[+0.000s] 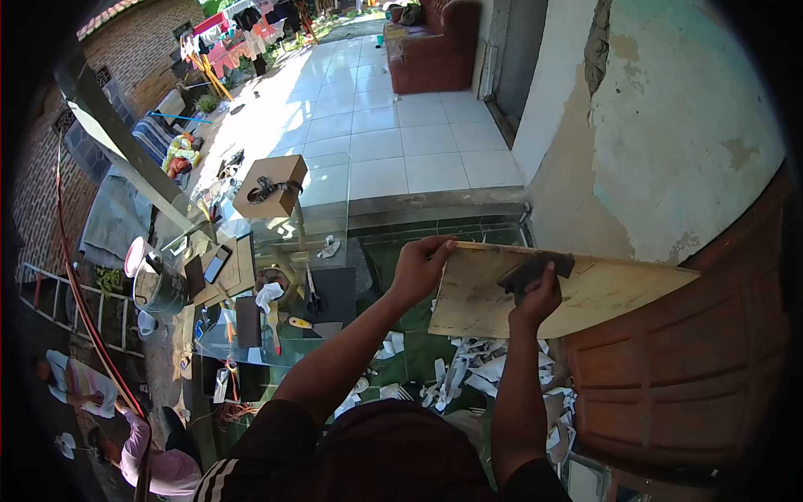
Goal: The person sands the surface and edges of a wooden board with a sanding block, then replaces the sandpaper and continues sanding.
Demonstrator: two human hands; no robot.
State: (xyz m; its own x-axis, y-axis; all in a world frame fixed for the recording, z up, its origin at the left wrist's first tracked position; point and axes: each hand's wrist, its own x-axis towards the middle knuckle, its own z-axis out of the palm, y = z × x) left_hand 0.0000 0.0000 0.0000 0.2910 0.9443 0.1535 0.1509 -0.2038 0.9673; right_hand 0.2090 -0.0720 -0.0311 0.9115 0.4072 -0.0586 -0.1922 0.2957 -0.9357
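Currently, the left hand [421, 272] grips the edge of a wooden board [623, 293], held tilted above white scraps [489, 368]. The right hand [537, 303] is closed on a dark block [559, 265] against its face. Dark marks show on part of the board, so the surface seems only partly clean; how much is finished, I cannot tell.

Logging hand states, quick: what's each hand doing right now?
Left hand: closed on the wooden board, at a top corner.
Right hand: closed on a dark pad, against the board's face.
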